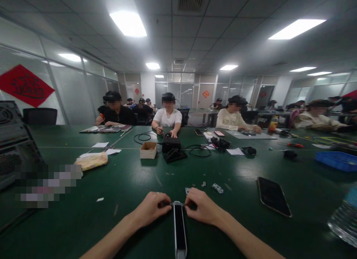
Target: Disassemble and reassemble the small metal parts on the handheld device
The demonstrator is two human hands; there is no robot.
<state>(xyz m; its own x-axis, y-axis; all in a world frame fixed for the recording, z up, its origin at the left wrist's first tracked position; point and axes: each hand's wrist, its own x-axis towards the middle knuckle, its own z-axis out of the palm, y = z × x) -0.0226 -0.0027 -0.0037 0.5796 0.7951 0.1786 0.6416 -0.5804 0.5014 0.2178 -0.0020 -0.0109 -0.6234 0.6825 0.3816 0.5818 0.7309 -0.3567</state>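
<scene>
A long, narrow bar with a white frame and a black face (180,229) lies on the table straight before me, pointing away. At its far end my left hand (153,210) is closed in a pinch on the left side. My right hand (202,207) pinches from the right side of that same end. Whatever small piece sits between the fingertips is too small to name. Just beyond the right hand lie a small metal plate (217,188), a few tiny rings (203,184) and another flat piece partly hidden by the knuckles.
A phone (273,196) and a clear water bottle (346,214) are on the right, with a blue tray (338,160) behind. Ahead stand a small box (148,150) and black device (171,143) with cables. A computer case (16,147) rises at left. Several people sit opposite.
</scene>
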